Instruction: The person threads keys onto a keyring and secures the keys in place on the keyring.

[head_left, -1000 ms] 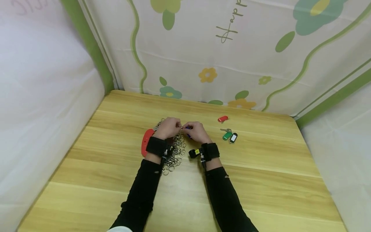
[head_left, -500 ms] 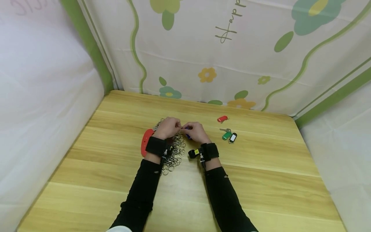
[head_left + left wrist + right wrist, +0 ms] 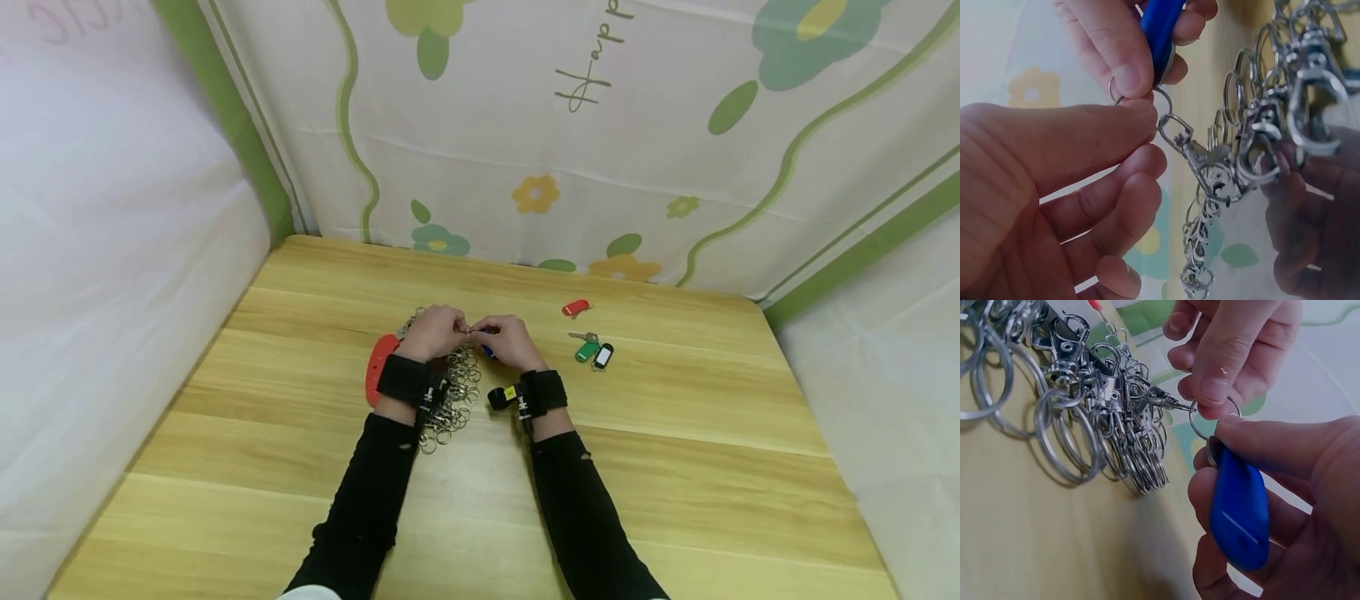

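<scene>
My left hand (image 3: 435,329) pinches a metal split ring (image 3: 1165,100) between thumb and forefinger. A small swivel clasp (image 3: 1200,159) is linked to that ring. Close beside it, my right hand (image 3: 510,342) holds a blue key tag (image 3: 1239,512), its thumb at the same ring; a bit of metal shows behind the tag's top. Under and beside the left hand lie many clasps with rings (image 3: 457,400), bunched together. A red flat piece with small holes (image 3: 378,371) sticks out left of the left wrist, partly hidden by it.
On the wooden table (image 3: 675,500), to the right, lie a red key tag (image 3: 576,307), a green key tag (image 3: 587,352) with a key (image 3: 583,337), and a black-framed white tag (image 3: 603,357). A printed cloth wall (image 3: 465,150) stands behind the table, with white cloth at both sides.
Both hands stay at the same spot and keep hold of the ring and the blue key tag. Only very slight finger shifts show.
</scene>
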`<move>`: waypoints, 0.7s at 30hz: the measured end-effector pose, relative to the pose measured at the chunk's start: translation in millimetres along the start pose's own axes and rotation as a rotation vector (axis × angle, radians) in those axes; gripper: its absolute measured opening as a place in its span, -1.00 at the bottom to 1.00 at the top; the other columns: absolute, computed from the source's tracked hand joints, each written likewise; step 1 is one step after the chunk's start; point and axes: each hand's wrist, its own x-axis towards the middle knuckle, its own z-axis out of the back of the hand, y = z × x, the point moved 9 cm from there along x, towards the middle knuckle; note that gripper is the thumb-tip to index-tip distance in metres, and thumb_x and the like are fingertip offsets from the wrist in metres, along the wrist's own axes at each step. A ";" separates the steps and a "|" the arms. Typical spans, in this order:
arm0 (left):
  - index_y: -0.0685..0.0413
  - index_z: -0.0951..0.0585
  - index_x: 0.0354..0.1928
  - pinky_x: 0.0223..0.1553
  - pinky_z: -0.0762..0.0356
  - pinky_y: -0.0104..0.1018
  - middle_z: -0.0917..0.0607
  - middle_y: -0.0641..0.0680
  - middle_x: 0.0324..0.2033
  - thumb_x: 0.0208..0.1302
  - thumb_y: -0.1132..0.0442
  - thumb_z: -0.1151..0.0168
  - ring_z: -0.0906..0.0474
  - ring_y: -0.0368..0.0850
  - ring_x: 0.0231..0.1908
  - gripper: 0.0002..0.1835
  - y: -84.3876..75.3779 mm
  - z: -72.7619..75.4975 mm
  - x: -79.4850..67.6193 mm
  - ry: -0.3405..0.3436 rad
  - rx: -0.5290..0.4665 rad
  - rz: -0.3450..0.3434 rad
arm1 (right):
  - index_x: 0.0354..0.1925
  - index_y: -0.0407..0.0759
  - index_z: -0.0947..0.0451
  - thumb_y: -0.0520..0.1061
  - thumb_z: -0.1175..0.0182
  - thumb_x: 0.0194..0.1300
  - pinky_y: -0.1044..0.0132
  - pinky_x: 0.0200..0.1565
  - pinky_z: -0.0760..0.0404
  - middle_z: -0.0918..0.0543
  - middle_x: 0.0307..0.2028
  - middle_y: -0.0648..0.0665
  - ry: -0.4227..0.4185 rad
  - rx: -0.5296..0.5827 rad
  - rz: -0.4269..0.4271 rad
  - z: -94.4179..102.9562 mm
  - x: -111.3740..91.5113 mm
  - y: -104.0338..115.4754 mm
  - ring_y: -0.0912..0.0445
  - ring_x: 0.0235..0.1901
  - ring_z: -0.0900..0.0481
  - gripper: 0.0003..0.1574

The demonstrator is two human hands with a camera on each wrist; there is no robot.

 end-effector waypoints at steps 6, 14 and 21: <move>0.10 -0.67 -0.30 -0.28 -0.49 -0.20 -0.64 0.03 -0.38 0.31 0.25 -0.19 -0.54 -0.11 -0.44 -0.88 2.0 0.8 -0.7 0.002 -0.022 -0.003 | -0.24 -0.07 -0.71 -0.08 -0.23 0.29 0.22 -0.23 -0.53 -0.67 -0.27 -0.01 -0.005 -0.013 0.001 1.3 -0.6 -2.0 0.10 -0.28 -0.57 -0.85; 0.08 -0.65 -0.26 -0.30 -0.49 -0.24 -0.63 0.01 -0.40 0.37 0.24 -0.10 -0.52 -0.14 -0.50 -0.85 -1.1 -2.9 -1.2 0.041 -0.051 -0.010 | -0.22 -0.07 -0.72 -0.05 -0.28 0.25 0.27 -0.37 -0.53 -0.68 -0.27 -0.01 0.004 -0.019 0.019 -0.2 0.0 -1.0 0.11 -0.39 -0.56 -0.82; 0.14 -0.61 -0.28 -0.43 -0.36 -0.26 -0.51 0.04 -0.57 0.45 0.18 0.04 -0.35 -0.13 -0.65 -0.73 2.4 -6.4 -1.3 0.082 -0.095 0.003 | -0.24 -0.06 -0.72 -0.09 -0.26 0.26 0.27 -0.40 -0.53 -0.68 -0.28 -0.01 0.018 -0.013 0.059 -3.3 0.1 2.7 0.11 -0.40 -0.57 -0.86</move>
